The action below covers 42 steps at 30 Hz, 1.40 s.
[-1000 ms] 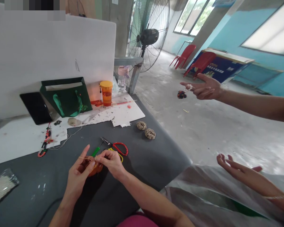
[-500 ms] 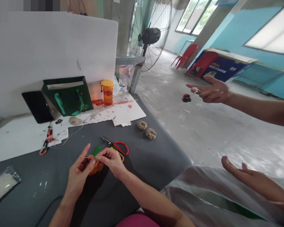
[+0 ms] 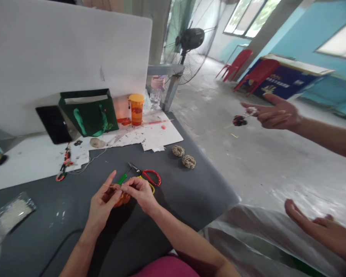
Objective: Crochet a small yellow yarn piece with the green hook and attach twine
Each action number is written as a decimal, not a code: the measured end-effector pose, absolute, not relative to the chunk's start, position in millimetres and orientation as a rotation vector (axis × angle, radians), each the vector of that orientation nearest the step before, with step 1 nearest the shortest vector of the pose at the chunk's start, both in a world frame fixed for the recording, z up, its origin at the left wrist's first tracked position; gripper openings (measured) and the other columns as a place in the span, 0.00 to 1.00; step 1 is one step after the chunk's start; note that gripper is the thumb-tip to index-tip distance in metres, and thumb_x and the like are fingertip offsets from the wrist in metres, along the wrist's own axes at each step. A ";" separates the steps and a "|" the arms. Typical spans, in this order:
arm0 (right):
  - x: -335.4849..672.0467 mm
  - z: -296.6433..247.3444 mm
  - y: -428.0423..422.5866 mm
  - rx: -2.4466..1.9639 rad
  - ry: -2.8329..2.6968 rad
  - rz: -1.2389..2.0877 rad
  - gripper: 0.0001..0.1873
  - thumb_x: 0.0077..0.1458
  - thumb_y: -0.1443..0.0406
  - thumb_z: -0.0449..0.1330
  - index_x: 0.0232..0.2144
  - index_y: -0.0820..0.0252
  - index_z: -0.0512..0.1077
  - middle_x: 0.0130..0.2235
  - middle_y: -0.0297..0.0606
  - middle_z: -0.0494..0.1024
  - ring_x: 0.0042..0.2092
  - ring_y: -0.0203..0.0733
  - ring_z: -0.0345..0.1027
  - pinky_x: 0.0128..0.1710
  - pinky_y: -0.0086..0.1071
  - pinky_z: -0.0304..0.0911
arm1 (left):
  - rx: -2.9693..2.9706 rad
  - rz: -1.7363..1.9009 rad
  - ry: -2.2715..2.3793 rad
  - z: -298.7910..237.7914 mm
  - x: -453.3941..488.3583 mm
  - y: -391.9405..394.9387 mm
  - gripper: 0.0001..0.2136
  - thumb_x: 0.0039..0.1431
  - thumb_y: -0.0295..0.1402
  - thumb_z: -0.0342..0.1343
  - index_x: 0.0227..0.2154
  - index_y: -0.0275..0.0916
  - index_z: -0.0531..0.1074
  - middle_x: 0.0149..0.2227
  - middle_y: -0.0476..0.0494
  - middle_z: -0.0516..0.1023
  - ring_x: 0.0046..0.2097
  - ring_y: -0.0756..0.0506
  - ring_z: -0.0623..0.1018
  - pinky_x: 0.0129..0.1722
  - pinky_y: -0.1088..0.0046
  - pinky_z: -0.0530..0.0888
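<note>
My left hand (image 3: 102,206) holds an orange piece of knotted cordwork (image 3: 122,200) low over the grey table, its index finger raised and a thin cord running by it. My right hand (image 3: 140,194) pinches at the top of the same piece, fingertips close to the left thumb. What lies between the right fingertips is too small to make out. Just beyond the hands lie a green-handled tool (image 3: 122,179) with a thin metal shaft and scissors (image 3: 152,177) with a red handle loop. A yellow handle loop is partly hidden behind my right hand.
Two beige woven knots (image 3: 188,162) lie near the table's right edge. Behind stand an orange cup (image 3: 136,111), a green gift bag (image 3: 92,119) and a phone (image 3: 54,125). A bead packet (image 3: 15,211) lies left. Another person's hand (image 3: 279,113) holds a beaded charm at right.
The view has swung slightly left, so things appear further right. My hands keep nearly the same hold on the orange cordwork. The other person's hands remain outstretched.
</note>
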State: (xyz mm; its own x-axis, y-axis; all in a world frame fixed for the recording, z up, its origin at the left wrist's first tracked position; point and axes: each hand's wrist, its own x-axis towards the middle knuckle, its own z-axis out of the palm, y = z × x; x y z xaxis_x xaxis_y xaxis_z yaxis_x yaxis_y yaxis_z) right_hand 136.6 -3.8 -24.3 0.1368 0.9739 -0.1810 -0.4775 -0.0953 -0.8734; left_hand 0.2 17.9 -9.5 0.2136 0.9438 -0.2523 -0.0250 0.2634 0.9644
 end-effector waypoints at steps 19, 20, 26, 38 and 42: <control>136.6 -25.9 -6.8 -1.058 -0.760 1.328 0.16 0.44 0.53 0.70 0.26 0.58 0.73 0.23 0.31 0.73 0.24 0.34 0.65 0.26 0.29 0.62 | 0.994 0.977 1.051 -12.7 1.0 17.7 0.33 0.50 0.38 0.64 0.60 0.40 0.66 0.34 0.49 0.76 0.35 0.51 0.75 0.41 0.75 0.73; 136.6 -26.2 -6.7 -1.061 -0.755 1.320 0.16 0.44 0.53 0.70 0.25 0.58 0.73 0.23 0.31 0.72 0.24 0.34 0.64 0.26 0.29 0.62 | 0.995 0.978 1.052 -12.4 1.1 17.5 0.32 0.50 0.38 0.64 0.60 0.40 0.66 0.34 0.49 0.76 0.35 0.51 0.75 0.41 0.74 0.73; 137.0 -27.9 -7.6 -1.065 -0.715 1.315 0.17 0.44 0.53 0.70 0.24 0.58 0.72 0.23 0.31 0.73 0.23 0.33 0.63 0.25 0.28 0.61 | 0.981 1.074 1.085 -15.2 4.8 13.5 0.31 0.51 0.38 0.63 0.59 0.41 0.67 0.33 0.50 0.76 0.33 0.52 0.74 0.38 0.75 0.73; 134.7 -30.7 -8.3 -1.063 -0.689 1.332 0.18 0.44 0.53 0.70 0.25 0.58 0.71 0.23 0.31 0.72 0.23 0.33 0.63 0.24 0.27 0.59 | 1.039 1.189 1.233 -17.4 8.8 9.0 0.30 0.53 0.41 0.61 0.60 0.42 0.66 0.34 0.50 0.75 0.32 0.52 0.74 0.35 0.78 0.73; 134.4 -32.0 -8.1 -1.057 -0.680 1.346 0.18 0.43 0.53 0.71 0.25 0.59 0.71 0.24 0.31 0.73 0.23 0.32 0.63 0.24 0.27 0.59 | 1.038 1.196 1.248 -16.5 9.4 8.8 0.29 0.54 0.41 0.61 0.59 0.42 0.67 0.34 0.50 0.74 0.33 0.52 0.73 0.35 0.79 0.72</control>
State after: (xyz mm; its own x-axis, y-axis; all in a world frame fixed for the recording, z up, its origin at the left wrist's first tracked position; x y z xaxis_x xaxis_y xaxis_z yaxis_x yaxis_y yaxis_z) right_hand 134.4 -8.1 -32.0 0.1497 0.9730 -0.1758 -0.4357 -0.0947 -0.8951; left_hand 9.4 8.8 -16.5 -0.0521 0.9912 -0.1218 -0.0792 0.1175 0.9899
